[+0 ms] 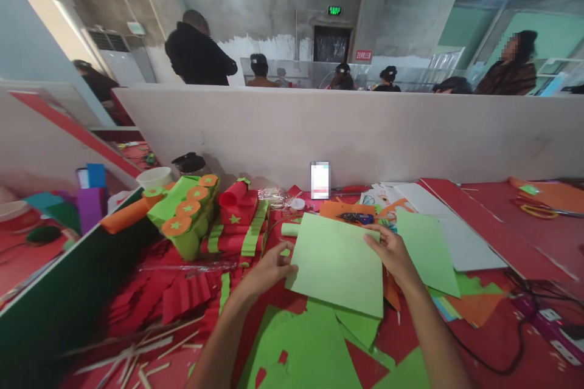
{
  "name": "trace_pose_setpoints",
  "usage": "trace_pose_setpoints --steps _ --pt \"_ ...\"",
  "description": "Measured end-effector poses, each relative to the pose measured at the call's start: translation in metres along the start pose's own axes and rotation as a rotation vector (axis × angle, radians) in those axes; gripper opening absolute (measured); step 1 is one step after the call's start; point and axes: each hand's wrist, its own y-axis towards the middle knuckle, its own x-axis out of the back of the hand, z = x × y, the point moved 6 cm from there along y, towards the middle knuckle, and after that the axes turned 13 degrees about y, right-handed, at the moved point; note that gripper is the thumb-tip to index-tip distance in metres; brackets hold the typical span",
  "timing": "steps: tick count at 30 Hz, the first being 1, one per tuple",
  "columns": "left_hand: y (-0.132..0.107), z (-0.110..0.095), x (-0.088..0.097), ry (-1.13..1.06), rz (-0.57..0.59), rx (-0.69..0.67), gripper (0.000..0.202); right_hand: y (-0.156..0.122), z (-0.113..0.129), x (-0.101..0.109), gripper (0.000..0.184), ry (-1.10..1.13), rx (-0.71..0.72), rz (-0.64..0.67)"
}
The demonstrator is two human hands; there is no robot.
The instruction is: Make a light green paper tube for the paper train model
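Observation:
A pale green sheet of craft paper [337, 264] is held tilted above the table between my two hands. My left hand [276, 267] pinches its left edge, thumb on top. At the upper right corner my right hand [387, 249] grips the sheet, the fingers partly behind it. Bright green cut sheets [296, 346] with holes lie below it, near the table's front. Just behind the held sheet are an orange sheet [333, 209] and a blue tool [358, 217]. A small green roll [289, 229] shows past the sheet's left edge.
Green and orange paper models [187, 213] and red paper rolls [237, 219] stand at the left by a dark green divider [68, 273]. A phone [320, 180] leans against the white partition [365, 134]. Cables and a purple power strip [547, 328] lie right. Several people are beyond.

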Motion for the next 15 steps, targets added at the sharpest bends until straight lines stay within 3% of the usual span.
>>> trace_pose_setpoints --steps 5,10,15 --pt "0.004 0.004 -0.001 0.011 -0.005 -0.015 0.035 -0.003 0.003 -0.007 0.036 -0.123 -0.025 0.192" --pt "0.015 0.012 0.014 0.167 -0.209 -0.091 0.028 -0.003 0.006 -0.015 0.029 -0.312 0.063 0.195" --pt "0.015 0.018 0.025 0.250 -0.382 -0.109 0.030 -0.002 -0.003 -0.028 0.028 -0.274 0.068 0.222"
